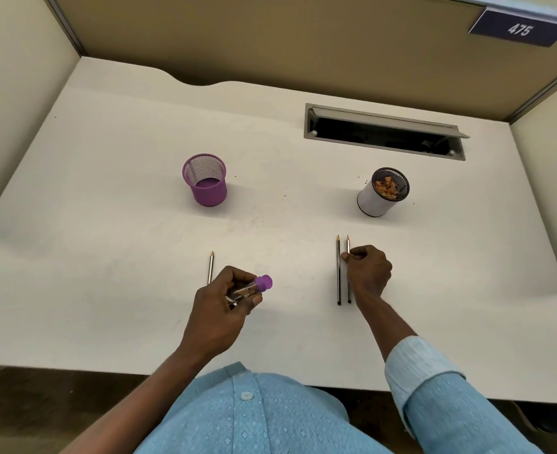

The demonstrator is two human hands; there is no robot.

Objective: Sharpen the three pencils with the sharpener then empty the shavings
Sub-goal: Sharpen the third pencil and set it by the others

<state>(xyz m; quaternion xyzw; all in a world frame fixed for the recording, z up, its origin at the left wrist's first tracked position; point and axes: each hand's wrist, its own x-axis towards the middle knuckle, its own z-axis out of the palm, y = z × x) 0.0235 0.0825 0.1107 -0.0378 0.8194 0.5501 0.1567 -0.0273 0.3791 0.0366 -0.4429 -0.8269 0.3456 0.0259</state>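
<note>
A light-blue shirt (264, 417) fills 6 o'clock. The left hand (220, 309) curls round a clear, purple-capped sharpener (249, 289) with shavings inside. The right hand (369, 270) pinches the rightmost pencil (348, 245), which lies flat on the desk (106, 257). A second pencil (338, 273) lies parallel at its 9 o'clock. A third pencil (210, 267) lies at the left hand's 12 o'clock. A purple mesh cup (205, 181) stands at 11 o'clock and a white cup (377, 199) of shavings at 1 o'clock.

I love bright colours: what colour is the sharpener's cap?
Purple. The head view shows the cap on the sharpener in the left hand.
</note>
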